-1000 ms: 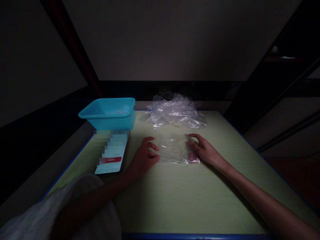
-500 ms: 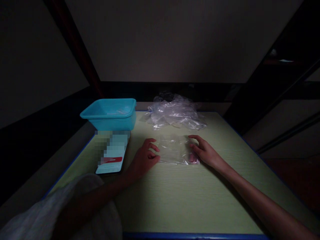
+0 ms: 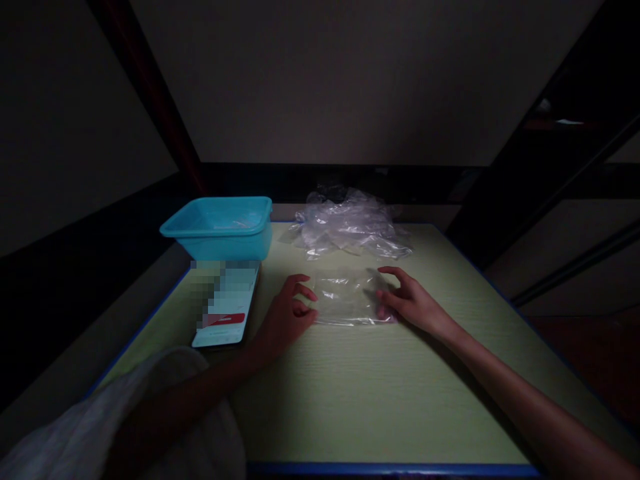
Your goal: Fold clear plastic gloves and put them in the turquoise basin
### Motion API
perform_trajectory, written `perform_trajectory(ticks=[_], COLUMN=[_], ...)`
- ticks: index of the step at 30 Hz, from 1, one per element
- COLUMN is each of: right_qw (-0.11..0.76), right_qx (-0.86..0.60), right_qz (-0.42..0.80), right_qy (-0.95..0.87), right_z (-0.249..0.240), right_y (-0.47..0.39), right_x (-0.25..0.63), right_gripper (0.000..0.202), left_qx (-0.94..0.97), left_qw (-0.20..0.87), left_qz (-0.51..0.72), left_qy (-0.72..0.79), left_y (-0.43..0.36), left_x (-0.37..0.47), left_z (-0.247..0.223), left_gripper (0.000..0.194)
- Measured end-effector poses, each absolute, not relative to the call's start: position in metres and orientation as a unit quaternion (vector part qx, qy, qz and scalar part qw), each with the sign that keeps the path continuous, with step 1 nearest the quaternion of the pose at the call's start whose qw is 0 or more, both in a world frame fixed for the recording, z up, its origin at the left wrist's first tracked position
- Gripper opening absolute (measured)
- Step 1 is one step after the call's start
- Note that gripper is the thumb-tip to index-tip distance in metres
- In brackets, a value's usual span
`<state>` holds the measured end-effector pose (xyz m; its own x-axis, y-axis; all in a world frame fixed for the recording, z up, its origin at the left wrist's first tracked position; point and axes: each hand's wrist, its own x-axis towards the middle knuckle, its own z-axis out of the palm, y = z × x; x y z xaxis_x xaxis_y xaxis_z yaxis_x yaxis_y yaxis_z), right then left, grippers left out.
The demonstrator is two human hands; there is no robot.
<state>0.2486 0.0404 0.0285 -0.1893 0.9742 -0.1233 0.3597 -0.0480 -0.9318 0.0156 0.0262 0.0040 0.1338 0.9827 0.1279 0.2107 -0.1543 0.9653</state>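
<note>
A clear, flat plastic bag [image 3: 350, 300] lies on the table between my two hands, with light glinting along its creases. My left hand [image 3: 293, 310] is at the bag's left edge, its fingers curved and apart, with the fingertips touching or very near the plastic. Over the right end of the bag, my right hand [image 3: 413, 301] has its index finger stretched out and its thumb on the plastic. The space between thumb and finger is open. A faint pinkish patch shows at the bag's lower right corner, partly behind that thumb.
A heap of crumpled clear plastic bags [image 3: 353, 223] lies at the table's far edge. A blue plastic basin [image 3: 225, 243] stands at the back left, with a lit phone [image 3: 225, 313] in front of it. The pale table [image 3: 380, 400] has a blue edge.
The bag now lies flatter and smoother, and its pink lower right corner shows less. Both hands have shifted only slightly.
</note>
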Motion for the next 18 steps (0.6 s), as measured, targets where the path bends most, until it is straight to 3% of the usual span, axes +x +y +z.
perform_trajectory(ticks=[4,18], right_qw=[0.323,0.274], right_qx=[-0.545,-0.545], right_qz=[0.459,0.315], right_qy=[-0.622,-0.728], right_z=[0.0296,0.0258], right_y=[0.0404,0.0353], right_x=[0.2541,0.2558], right_gripper=[0.06,0.049], left_qx=[0.612,0.628], left_qw=[0.428,0.421], left_qz=[0.449,0.441], left_qy=[0.49,0.483], left_y=[0.0247,0.0241], left_x=[0.0158,0.0179], left_z=[0.0058,0.0048], left_gripper=[0.044,0.048])
